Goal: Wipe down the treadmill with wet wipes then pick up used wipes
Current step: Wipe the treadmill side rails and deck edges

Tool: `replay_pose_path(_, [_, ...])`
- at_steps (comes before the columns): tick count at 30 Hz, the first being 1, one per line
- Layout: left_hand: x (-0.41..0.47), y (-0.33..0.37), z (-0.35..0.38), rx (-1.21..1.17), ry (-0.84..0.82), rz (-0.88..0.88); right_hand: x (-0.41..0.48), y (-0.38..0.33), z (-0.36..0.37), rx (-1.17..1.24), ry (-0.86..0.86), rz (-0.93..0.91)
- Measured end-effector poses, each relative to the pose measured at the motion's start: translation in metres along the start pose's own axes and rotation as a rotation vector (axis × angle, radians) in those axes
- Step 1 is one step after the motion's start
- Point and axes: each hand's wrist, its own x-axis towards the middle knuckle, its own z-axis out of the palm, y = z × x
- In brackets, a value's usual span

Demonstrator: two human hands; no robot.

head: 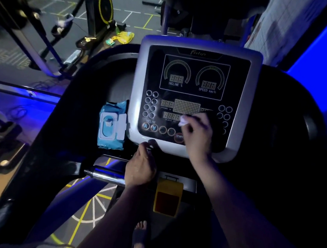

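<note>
The treadmill console [198, 74] fills the middle of the head view, a black button panel in a silver frame. My right hand [196, 134] pinches a crumpled white wet wipe [184, 121] and presses it on the lower panel, just above the red START button [178, 137]. My left hand [141, 165] grips the console's lower left edge with curled fingers. A blue pack of wet wipes [112, 127] with its white lid flipped open lies in the black tray left of the console.
A chrome handlebar [105, 175] runs below my left hand, and a yellow safety key block [167, 197] sits under the console. Another exercise machine [99, 11] stands at the back left, with yellow items [124, 37] on the floor. My bare feet [141, 232] show below.
</note>
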Motion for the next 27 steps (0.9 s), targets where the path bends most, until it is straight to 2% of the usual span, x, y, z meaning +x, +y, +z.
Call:
replay_pose_path(3, [0.001, -0.003, 0.002, 0.014, 0.009, 0.025, -0.023, -0.024, 0.034, 0.047, -0.232, -0.204])
replay_pose_path(5, [0.001, -0.006, 0.004, 0.031, 0.007, 0.04, -0.032, -0.036, 0.042, 0.139, -0.293, -0.187])
replay_pose_path(7, [-0.001, -0.005, 0.002, -0.005, 0.027, 0.039, -0.032, -0.04, 0.035, 0.234, -0.237, -0.07])
replay_pose_path(10, [-0.002, -0.001, 0.001, -0.07, 0.1, 0.025, -0.007, -0.03, 0.013, 0.244, 0.001, 0.062])
replay_pose_path(12, [-0.004, -0.002, 0.002, -0.061, 0.131, 0.059, 0.024, -0.017, -0.005, 0.221, 0.147, 0.105])
replay_pose_path(14, [-0.003, -0.005, 0.005, -0.042, 0.143, 0.087, 0.05, -0.009, -0.012, 0.193, 0.217, 0.074])
replay_pose_path(16, [-0.002, -0.006, 0.007, -0.022, 0.143, 0.09, 0.061, -0.01, -0.004, 0.124, 0.203, 0.012])
replay_pose_path(19, [-0.003, -0.004, 0.007, -0.02, 0.138, 0.058, 0.049, -0.028, 0.025, 0.007, 0.035, -0.086])
replay_pose_path(22, [-0.004, -0.003, 0.006, -0.009, 0.143, 0.068, 0.021, -0.046, 0.039, 0.065, -0.071, -0.146])
replay_pose_path(24, [-0.003, -0.002, 0.005, -0.017, 0.137, 0.06, -0.001, -0.055, 0.027, 0.189, -0.063, -0.065])
replay_pose_path(25, [-0.003, -0.002, 0.006, -0.02, 0.134, 0.062, -0.013, -0.059, 0.017, 0.24, -0.056, 0.032])
replay_pose_path(27, [-0.004, -0.002, 0.003, -0.018, 0.121, 0.058, -0.035, -0.063, -0.003, 0.441, -0.089, 0.374])
